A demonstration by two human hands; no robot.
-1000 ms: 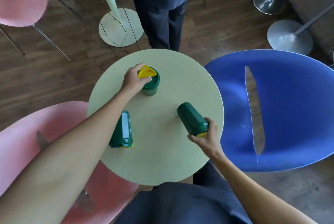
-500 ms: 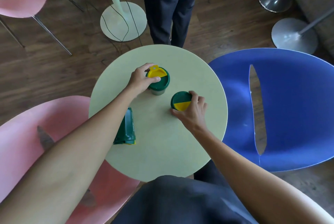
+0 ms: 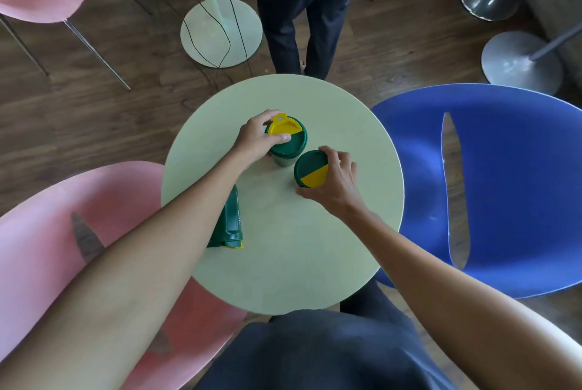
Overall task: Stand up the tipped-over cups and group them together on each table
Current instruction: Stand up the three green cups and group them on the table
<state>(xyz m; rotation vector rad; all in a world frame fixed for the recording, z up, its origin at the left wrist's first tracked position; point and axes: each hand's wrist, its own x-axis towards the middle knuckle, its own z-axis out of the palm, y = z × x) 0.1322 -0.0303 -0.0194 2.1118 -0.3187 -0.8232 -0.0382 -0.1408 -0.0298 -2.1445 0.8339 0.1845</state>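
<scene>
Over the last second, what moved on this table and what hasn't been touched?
The right hand stood up the cup it holds, which had been lying tipped near the table's right edge, and slid it in beside the open-flap cup. The left hand stayed on that upright cup. The third cup lies on its side as before, partly hidden by the left forearm.

Tipped cup (image 3: 229, 226) half under left forearm (image 3: 163, 248); bystander (image 3: 302, 5) cut off at top edge.
</scene>
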